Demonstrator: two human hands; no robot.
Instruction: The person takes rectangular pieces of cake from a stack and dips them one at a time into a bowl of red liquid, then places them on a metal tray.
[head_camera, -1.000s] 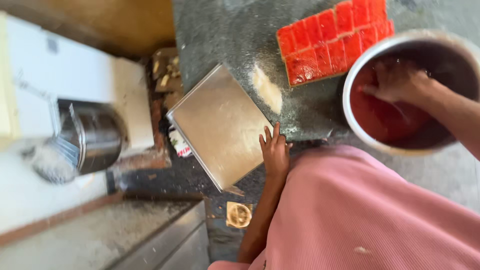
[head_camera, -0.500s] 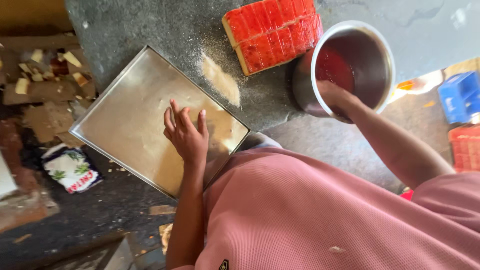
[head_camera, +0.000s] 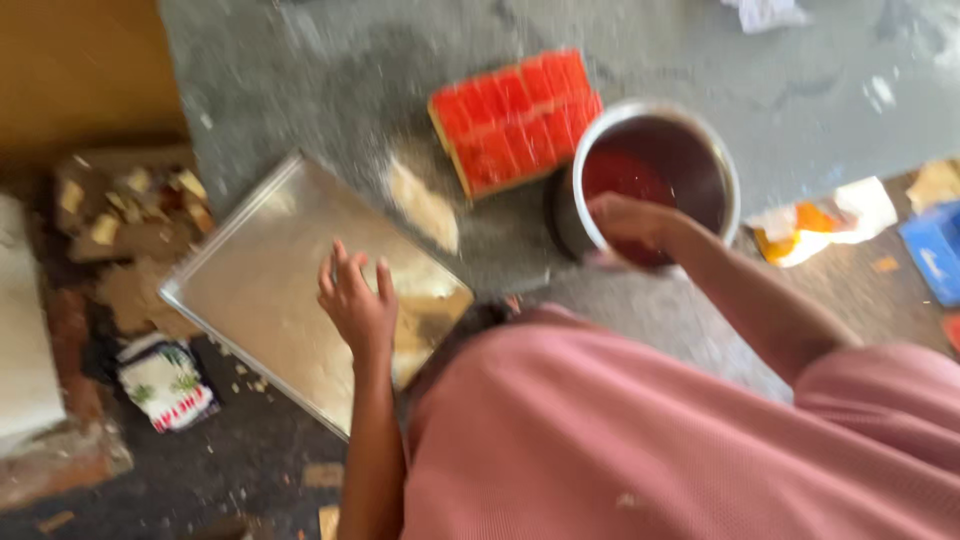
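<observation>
The left hand (head_camera: 357, 305) lies flat on a shiny metal tray (head_camera: 262, 285), with its fingers spread out and pointing away from the person. The tray is square and sits tilted, one corner sticking out over the edge of the grey stone counter (head_camera: 330, 70). It looks bare where the hand presses on it, and its far side shines in the light. The right hand (head_camera: 628, 220) is at the near rim of a round steel pot (head_camera: 700, 160), well apart from the left hand. It is curled a bit over the rim, but the picture is blurry, so I cannot tell if it grips the pot or pinches something. Inside the pot there is something dark red (head_camera: 625, 172). Just past the right hand, touching the pot's side, lies a block of red squares (head_camera: 515, 120) with a pale edge, cut in a grid like a cake. Between the two hands, beside the tray's far edge, there is a little heap of pale crumbs (head_camera: 425, 205) on the counter. Below both hands is the person's pink top (head_camera: 640, 440), which fills the near part of the view. To the left of the left hand, down on the dark floor, lies a white packet (head_camera: 165, 385) with red and green on it. Beyond the right hand, at the side, lie a crumpled white and orange wrapper (head_camera: 820, 225) and something blue (head_camera: 935, 250).
</observation>
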